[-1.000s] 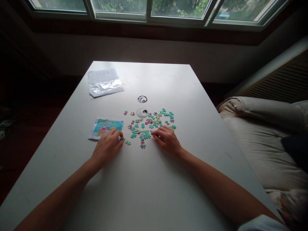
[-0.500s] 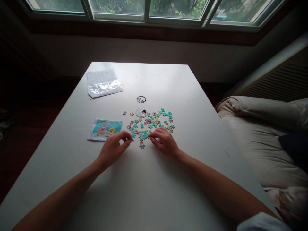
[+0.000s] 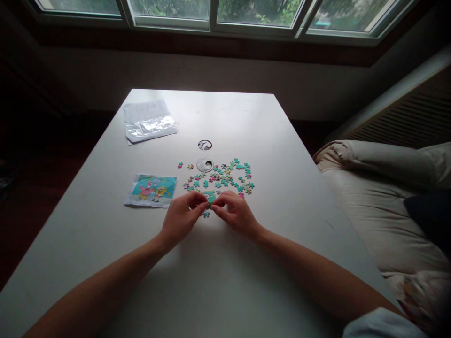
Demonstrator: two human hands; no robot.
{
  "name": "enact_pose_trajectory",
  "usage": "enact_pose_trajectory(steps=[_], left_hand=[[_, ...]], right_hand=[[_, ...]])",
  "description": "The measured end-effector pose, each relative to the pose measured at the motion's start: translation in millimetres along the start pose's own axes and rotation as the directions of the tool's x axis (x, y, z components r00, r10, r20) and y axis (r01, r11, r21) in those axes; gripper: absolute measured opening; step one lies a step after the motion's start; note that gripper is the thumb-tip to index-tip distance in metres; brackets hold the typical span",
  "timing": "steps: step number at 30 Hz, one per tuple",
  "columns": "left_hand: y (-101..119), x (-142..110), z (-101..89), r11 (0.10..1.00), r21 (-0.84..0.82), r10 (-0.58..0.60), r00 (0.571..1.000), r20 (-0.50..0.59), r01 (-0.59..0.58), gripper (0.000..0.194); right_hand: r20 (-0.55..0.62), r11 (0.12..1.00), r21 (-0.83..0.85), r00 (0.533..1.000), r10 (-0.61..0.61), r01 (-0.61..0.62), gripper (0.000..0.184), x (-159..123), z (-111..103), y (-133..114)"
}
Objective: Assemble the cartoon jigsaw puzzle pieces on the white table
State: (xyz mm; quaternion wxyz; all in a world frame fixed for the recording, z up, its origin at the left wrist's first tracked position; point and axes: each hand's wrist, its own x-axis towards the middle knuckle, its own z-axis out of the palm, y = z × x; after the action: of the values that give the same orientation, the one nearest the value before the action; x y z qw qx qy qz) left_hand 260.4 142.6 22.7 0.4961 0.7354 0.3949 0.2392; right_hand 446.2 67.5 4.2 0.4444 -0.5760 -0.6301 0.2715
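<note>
My left hand (image 3: 183,213) is closed in a pinch, with a small green jigsaw puzzle piece (image 3: 210,205) at its fingertips. From the other side my right hand (image 3: 235,211) pinches at the same spot, its thumb and forefinger almost meeting the left ones. Under and just behind the fingertips lies a joined puzzle section (image 3: 208,193), partly hidden by both hands. Loose puzzle pieces (image 3: 225,177) in green, pink and yellow spread behind the hands. Left of my left hand rests a picture sheet (image 3: 151,190) with cartoon figures.
A clear plastic bag with paper (image 3: 151,122) lies at the far left of the white table (image 3: 225,272). Two round fittings, a nearer disc (image 3: 201,165) and a farther hole (image 3: 205,145), sit mid-table. A light sofa (image 3: 366,202) stands to the right.
My left hand has moved right, away from the picture sheet, to the joined section. My right hand has shifted slightly left and nearer, so the fingertips of both hands now come together.
</note>
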Motion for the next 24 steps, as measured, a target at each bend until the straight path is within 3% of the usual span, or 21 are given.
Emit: enact_pose_trajectory(steps=[7,18,24], left_hand=[[-5.5,-2.6,2.3,0.998,-0.033,-0.043,0.999,0.013,0.044,0.023],[-8.0,-3.3,4.9,1.0,0.019,-0.011,1.0,-0.021,0.011,0.017],[-7.3,-4.3,5.9,0.993,0.108,0.044,0.999,0.004,-0.044,0.009]], right_hand=[[0.0,0.999,0.027,0.999,0.033,-0.033,0.015,2.2,0.6,-1.0],[-0.012,0.995,0.045,0.996,0.091,-0.09,0.011,-0.1,1.7,5.3],[0.001,0.985,0.15,0.996,0.086,-0.085,0.015,-1.7,4.4,5.4]])
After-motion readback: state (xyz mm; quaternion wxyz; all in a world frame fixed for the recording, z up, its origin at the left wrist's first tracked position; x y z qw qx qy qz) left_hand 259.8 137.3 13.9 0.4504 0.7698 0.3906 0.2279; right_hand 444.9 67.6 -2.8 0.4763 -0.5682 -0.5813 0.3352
